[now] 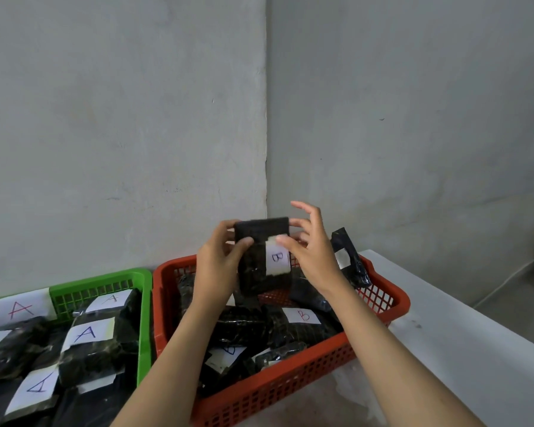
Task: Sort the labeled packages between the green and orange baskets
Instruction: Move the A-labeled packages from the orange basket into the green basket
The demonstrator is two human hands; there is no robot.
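A black package with a white label marked B is held upright above the orange basket. My left hand grips its left edge. My right hand pinches its right edge at the label, upper fingers spread. The orange basket holds several black packages, one showing a B label. Left of it, the green basket holds several black packages with A labels, one near its middle. A white A sign hangs on the green basket's far rim.
Both baskets sit side by side on a pale table whose right edge runs diagonally. One black package leans upright against the orange basket's far right corner. Grey walls meet in a corner behind.
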